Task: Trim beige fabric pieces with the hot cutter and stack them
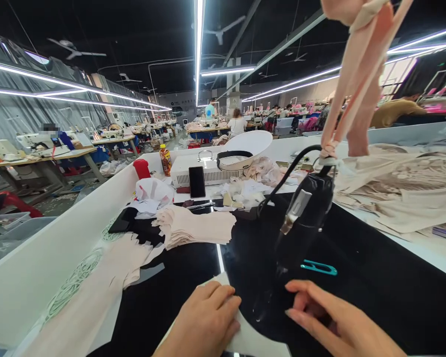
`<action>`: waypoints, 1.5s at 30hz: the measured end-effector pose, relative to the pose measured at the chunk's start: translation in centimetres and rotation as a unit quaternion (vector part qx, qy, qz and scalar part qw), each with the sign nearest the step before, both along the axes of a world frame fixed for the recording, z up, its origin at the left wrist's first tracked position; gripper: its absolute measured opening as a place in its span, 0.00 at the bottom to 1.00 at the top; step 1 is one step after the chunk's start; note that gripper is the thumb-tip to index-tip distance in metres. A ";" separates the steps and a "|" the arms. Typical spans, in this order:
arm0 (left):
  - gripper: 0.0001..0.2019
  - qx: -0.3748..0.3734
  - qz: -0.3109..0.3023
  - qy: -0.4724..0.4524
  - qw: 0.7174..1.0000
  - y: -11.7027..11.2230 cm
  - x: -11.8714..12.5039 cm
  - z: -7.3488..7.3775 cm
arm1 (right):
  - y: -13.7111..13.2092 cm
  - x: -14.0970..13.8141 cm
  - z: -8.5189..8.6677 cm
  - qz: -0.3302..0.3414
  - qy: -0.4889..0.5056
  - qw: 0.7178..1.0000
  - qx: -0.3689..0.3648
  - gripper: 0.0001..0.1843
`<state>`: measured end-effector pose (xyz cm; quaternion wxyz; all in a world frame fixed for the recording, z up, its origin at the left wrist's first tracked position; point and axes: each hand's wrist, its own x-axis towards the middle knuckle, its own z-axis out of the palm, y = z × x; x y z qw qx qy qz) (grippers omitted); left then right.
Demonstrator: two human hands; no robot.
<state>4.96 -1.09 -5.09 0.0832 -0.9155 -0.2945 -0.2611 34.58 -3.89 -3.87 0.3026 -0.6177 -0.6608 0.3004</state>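
Observation:
My left hand (210, 315) lies over a pale, curved-edge piece (260, 339) on the glossy black work surface (371, 297), fingers resting on its top. My right hand (330, 315) hovers over the black surface to the right, thumb and index finger apart, with nothing between them. Just beyond it lies a teal loop-shaped tool (318, 267). Above that hangs a black tool (306, 213) with a cable, tied to pink cloth strips (360, 79). A stack of pale cut fabric pieces (198, 226) sits farther back.
More pale fabric (82, 292) lies along the left wall beside green cord (72, 280). A phone (196, 182) leans against a white vented box (182, 171), near a bottle (165, 159) and scraps (245, 191). Crumpled beige cloth (405, 183) covers the right side. Sewing stations and people are beyond.

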 end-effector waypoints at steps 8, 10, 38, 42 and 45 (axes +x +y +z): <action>0.10 0.077 -0.003 0.000 0.997 0.3 0.9 -1.8 | 4.1 -2.3 4.4 -0.093 0.208 0.954 0.196 0.47; 0.14 0.093 0.008 -0.015 0.996 0.3 1.0 -1.6 | 5.0 -4.3 5.9 -0.075 0.259 0.933 0.238 0.42; 0.23 0.126 0.030 0.008 0.991 0.6 -0.6 -3.4 | 9.0 -13.5 6.3 0.026 0.428 0.860 0.276 0.15; 0.22 0.102 0.030 0.021 0.994 0.6 -1.1 -3.9 | 8.9 -13.6 6.4 0.031 0.425 0.861 0.277 0.15; 0.21 0.115 0.026 0.029 0.993 0.6 -1.0 -4.0 | 8.9 -13.7 6.4 0.028 0.423 0.862 0.279 0.15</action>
